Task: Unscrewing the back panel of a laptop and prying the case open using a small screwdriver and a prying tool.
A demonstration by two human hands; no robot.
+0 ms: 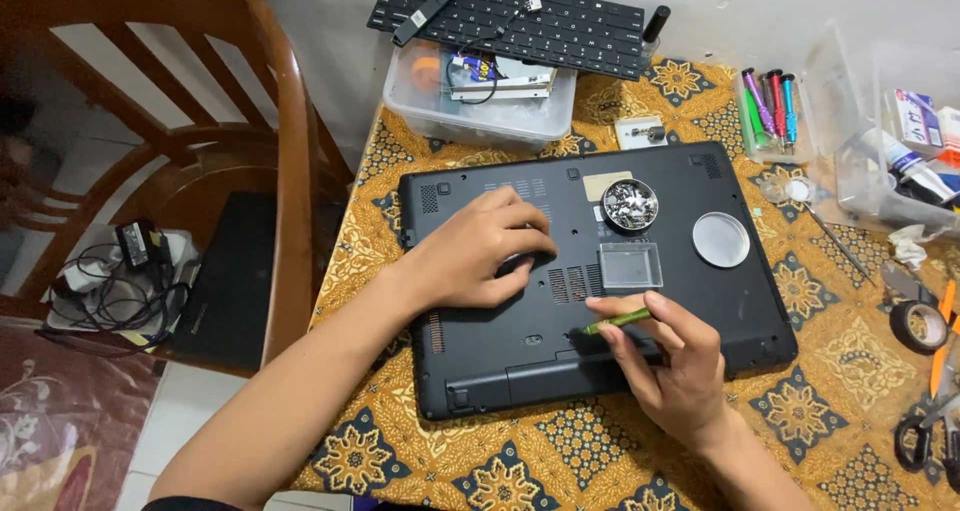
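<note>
A black laptop [590, 281] lies upside down on the desk [850, 371], its underside facing up over a yellow-and-blue patterned cloth. The left hand [480, 256] rests flat on the base near the middle, fingers curled loosely with nothing in its grip — it simply presses on the casing. The right hand [675, 366] pinches a slim green screwdriver [618, 320] between thumb and fingertips, its grip closed on the handle; the tool lies almost level, its tip pointing left and meeting the laptop base just below the vent slots.

On the laptop base sit three small containers: a round tin of screws [630, 205] near the top edge, a clear square lid [630, 265] just below it, and a round clear lid [721, 239] to the right, apart from the other two.

Behind the laptop stands a clear plastic box [480, 106] holding parts, with a loose black keyboard [520, 16] laid across it. To the right — a set of coloured screwdrivers [768, 101] in a case, a roll of black tape [918, 325] and scissors [925, 436] near the desk edge. A wooden chair [285, 171] stands to the left, with a tangle of cables [120, 286] beside it.
</note>
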